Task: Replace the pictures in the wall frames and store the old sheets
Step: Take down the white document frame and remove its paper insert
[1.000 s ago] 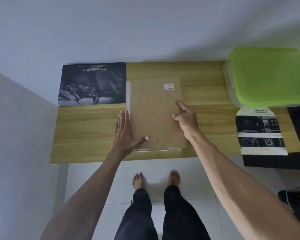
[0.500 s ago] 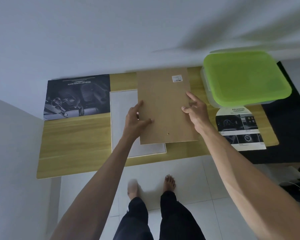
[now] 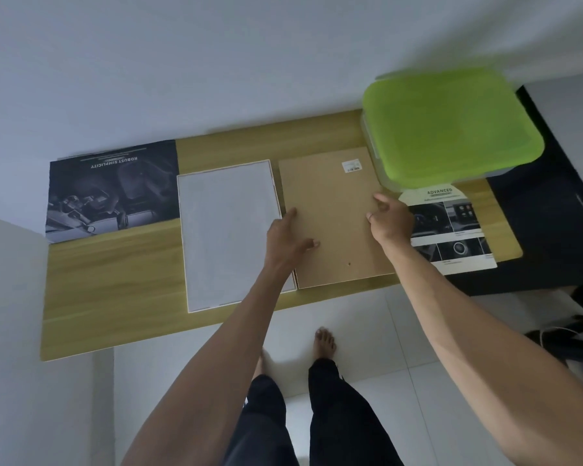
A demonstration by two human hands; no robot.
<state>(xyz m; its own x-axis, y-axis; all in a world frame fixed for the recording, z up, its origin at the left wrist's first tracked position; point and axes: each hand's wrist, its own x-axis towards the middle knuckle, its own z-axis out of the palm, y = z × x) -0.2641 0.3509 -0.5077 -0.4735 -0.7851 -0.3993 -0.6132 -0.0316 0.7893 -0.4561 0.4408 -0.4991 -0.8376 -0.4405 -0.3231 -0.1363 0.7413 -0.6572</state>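
A brown backing board [image 3: 337, 210] lies on the wooden table [image 3: 115, 290], just right of the white picture frame [image 3: 226, 230]. The frame lies face down, and a pale sheet shows inside it. My left hand [image 3: 286, 237] holds the board's left edge with the thumb on top. My right hand [image 3: 389, 216] grips its right edge with curled fingers. A dark car poster [image 3: 111, 190] lies at the table's back left. A printed sheet headed "ADVANCED" [image 3: 451, 230] lies at the right, partly under my right hand.
A clear box with a green lid [image 3: 451, 129] stands at the table's back right, touching the wall. A black surface [image 3: 552, 213] adjoins the table on the right. Cables lie on the floor at the right. My bare feet stand on white tiles below the table's front edge.
Both hands lifted the backing board off the frame and carried it to the right. It is now down beside the frame, and the pale sheet inside the frame is uncovered.
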